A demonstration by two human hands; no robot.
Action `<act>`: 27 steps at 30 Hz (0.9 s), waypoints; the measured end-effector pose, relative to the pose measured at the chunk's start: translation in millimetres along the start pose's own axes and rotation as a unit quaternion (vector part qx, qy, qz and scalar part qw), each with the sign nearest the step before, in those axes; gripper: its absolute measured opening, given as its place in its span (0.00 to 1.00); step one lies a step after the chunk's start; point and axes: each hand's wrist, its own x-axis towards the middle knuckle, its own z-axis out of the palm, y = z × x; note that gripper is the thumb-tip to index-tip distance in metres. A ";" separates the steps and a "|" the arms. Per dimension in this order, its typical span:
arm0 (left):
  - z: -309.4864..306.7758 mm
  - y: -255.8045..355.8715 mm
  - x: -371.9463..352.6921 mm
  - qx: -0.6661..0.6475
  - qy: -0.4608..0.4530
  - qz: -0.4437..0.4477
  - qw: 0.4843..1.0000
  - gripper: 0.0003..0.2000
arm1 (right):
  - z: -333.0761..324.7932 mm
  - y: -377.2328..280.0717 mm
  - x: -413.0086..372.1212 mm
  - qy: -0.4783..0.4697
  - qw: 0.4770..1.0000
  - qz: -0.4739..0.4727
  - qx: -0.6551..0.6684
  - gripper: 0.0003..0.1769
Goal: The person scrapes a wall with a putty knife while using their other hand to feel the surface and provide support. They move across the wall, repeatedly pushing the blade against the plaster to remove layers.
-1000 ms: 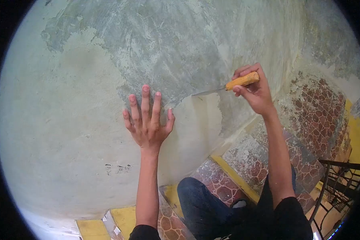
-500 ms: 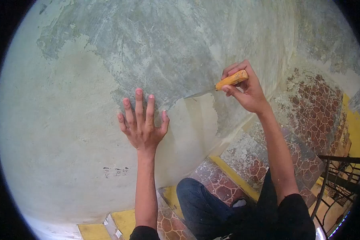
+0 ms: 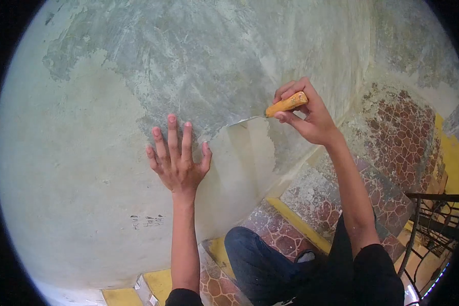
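My left hand [image 3: 176,162] lies flat against the wall [image 3: 76,173], fingers spread, just below the edge of the scraped grey patch [image 3: 188,66]. Held in my right hand [image 3: 313,120] is a putty knife [image 3: 286,104] with a worn orange-yellow handle. Its thin blade points left and seems to rest on the wall, along the border between grey surface and the pale coating [image 3: 247,145]. The blade shows nearly edge-on, and some of my right fingers are hidden behind the handle.
Stairs with brown stone-patterned tiles [image 3: 400,135] and yellow edges [image 3: 298,224] run along the wall's foot, littered with pale flakes. My bent knee in jeans [image 3: 250,255] is on the stair side. A dark metal railing [image 3: 436,224] stands at right. Small handwriting [image 3: 148,222] marks the wall.
My right hand and the putty knife have moved slightly left along the edge of the pale coating. My left hand stays flat on the wall; the whole view has shifted a little.
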 end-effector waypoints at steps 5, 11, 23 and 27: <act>0.3 -1.2 0.8 -0.002 0.006 0.002 1.000 0.30 | 3.8 4.1 -4.1 0.048 0.997 0.003 0.068 0.18; 0.5 -0.2 1.3 -0.006 0.003 0.002 1.000 0.30 | -1.8 9.7 -3.5 0.029 0.999 -0.011 0.040 0.17; 19.2 24.3 -10.5 -0.013 -0.023 0.058 0.998 0.27 | -1.5 5.9 -2.5 0.039 0.997 0.010 0.065 0.17; 14.1 27.0 -12.3 -0.026 -0.031 0.040 0.998 0.26 | 13.8 11.0 -6.2 0.062 0.992 0.011 0.112 0.18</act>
